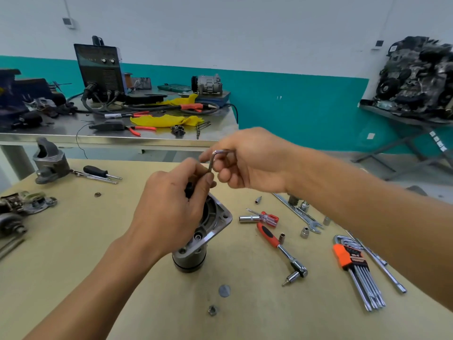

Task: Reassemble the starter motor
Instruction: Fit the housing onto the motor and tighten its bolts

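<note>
Starter motor: the starter motor (196,244) stands on end in the middle of the tan table (98,278), flanged face up and tilted a little to the right, with a dark ring round its base.
Left hand: the left hand (171,209) hangs over the top of the motor. Its fingers are curled, and thumb and forefinger close round the lower end of a hex key (212,163). Something dark shows under the thumb; I can't tell what it is.
Right hand: the right hand (247,160) is above and just right of the left. Its fingers pinch the bend and short arm of the same key, whose long arm points down toward the motor.
Right of the motor: a red-handled ratchet (282,251), a small red screwdriver (268,218), a spanner (301,214) and loose sockets, with a hex key set (355,268) in an orange holder further right.
In front of the motor: a flat grey disc (224,290) and, nearer the edge, a nut (212,310).
Far left corner: a grey cast housing (50,163) sits upright, with a black-handled screwdriver (98,171) beside it.
Left edge: more motor parts (22,204).
Behind: a steel table (73,134) carries a welding machine (100,69), cables, red-handled pliers and a yellow cloth (166,120).
Back right: an engine (416,77) rests on a stand.
</note>
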